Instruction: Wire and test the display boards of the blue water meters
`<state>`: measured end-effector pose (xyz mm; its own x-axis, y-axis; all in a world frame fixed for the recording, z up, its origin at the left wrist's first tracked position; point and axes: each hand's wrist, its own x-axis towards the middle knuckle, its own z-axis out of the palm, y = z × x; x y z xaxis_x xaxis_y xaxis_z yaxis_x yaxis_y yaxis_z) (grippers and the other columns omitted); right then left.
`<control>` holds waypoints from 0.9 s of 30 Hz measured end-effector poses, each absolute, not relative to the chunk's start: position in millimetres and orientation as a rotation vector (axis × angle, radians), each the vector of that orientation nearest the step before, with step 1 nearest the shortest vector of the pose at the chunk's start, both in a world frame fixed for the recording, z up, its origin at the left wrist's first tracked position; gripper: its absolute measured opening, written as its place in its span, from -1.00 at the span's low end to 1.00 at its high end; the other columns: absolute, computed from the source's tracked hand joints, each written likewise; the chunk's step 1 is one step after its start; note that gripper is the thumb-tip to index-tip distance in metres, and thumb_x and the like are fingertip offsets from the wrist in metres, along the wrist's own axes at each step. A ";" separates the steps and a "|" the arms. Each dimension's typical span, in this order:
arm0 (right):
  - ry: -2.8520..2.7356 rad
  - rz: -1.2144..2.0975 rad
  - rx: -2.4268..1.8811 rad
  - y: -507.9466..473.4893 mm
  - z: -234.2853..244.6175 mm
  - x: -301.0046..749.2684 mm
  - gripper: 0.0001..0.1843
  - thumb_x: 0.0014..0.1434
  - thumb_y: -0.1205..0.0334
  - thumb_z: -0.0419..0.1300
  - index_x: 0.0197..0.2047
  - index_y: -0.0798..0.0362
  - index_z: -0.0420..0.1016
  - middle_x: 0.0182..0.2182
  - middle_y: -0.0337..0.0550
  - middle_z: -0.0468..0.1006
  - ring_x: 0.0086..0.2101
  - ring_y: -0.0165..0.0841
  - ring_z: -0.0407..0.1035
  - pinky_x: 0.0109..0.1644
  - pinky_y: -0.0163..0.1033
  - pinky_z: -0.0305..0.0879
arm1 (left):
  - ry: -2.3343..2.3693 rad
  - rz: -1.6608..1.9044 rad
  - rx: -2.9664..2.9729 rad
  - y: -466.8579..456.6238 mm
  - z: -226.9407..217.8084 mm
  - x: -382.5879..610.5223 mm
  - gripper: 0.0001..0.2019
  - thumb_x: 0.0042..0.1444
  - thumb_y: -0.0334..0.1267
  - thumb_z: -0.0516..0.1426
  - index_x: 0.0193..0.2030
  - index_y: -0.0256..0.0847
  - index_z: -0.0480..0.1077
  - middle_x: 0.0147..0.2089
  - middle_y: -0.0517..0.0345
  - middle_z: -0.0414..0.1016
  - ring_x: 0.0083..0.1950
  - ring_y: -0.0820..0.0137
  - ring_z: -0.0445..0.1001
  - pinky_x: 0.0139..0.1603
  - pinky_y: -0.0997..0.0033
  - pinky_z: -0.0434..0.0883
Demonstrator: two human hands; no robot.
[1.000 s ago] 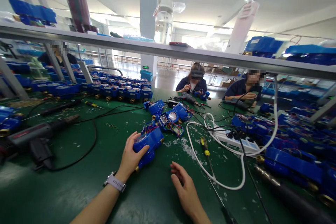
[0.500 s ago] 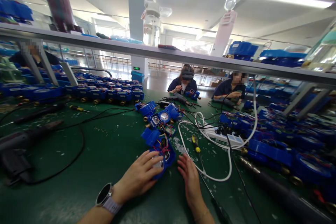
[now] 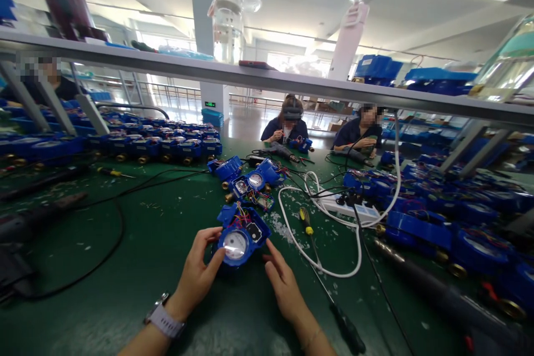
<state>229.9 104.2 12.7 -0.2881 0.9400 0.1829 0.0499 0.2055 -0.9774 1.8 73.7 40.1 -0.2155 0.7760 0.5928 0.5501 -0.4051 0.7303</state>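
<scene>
1. Open blue water meter (image 3: 262, 235): round white dial (image 3: 235, 245) facing up, thin red and blue wires (image 3: 241, 218) bunched above it, centred between both hands over the green workbench mat (image 3: 125, 300).
2. Left hand (image 3: 195, 272): fingers curled around the meter's left edge, apparently gripping the housing, with a wristwatch (image 3: 164, 322) on the wrist.
3. Right hand (image 3: 286, 283): fingers loosely spread, empty, tips just beside the lower right edge; contact impossible to tell.
4. Best handling: pressure on the blue housing only, away from the dial face, and no tugging on the wires.
5. Close by, more wired meters (image 3: 252, 186) just beyond; to the right, a yellow-handled screwdriver (image 3: 306, 221), white cable (image 3: 287, 233) and plastic shavings (image 3: 281, 228), best kept clear of the open housing.
</scene>
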 end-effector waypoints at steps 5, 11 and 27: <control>-1.704 1.126 -0.962 95.9 9.2 220.5 -0.32 0.23 0.05 0.16 0.37 -0.04 0.15 0.35 -0.01 0.10 0.14 -0.15 0.29 0.26 0.02 0.17 | 1.649 1.667 1.614 85.0 43.3 -15.4 -0.66 0.15 -0.01 0.14 -0.03 -0.18 0.39 -0.05 -0.01 0.42 0.00 0.18 0.46 -0.02 0.19 0.50; -1.916 0.778 -0.962 95.4 18.4 219.7 -0.30 0.27 0.14 0.12 0.42 -0.06 0.00 0.41 -0.09 -0.12 0.34 -0.13 -0.11 0.37 0.03 -0.05 | 1.568 1.704 1.672 81.7 44.7 -15.2 -0.70 0.12 -0.12 0.20 -0.04 -0.16 0.36 -0.06 0.05 0.44 0.00 0.21 0.48 0.02 0.20 0.51; -2.241 0.914 -1.177 66.7 29.4 209.3 0.02 0.08 0.22 0.25 0.45 0.26 -0.22 0.42 0.03 -0.22 0.37 -0.14 -0.32 0.41 0.06 -0.29 | 1.590 1.163 1.287 101.7 48.6 -20.4 -0.31 0.10 0.30 0.02 0.13 -0.27 0.30 -0.01 -0.11 0.53 0.02 0.04 0.51 0.09 0.06 0.43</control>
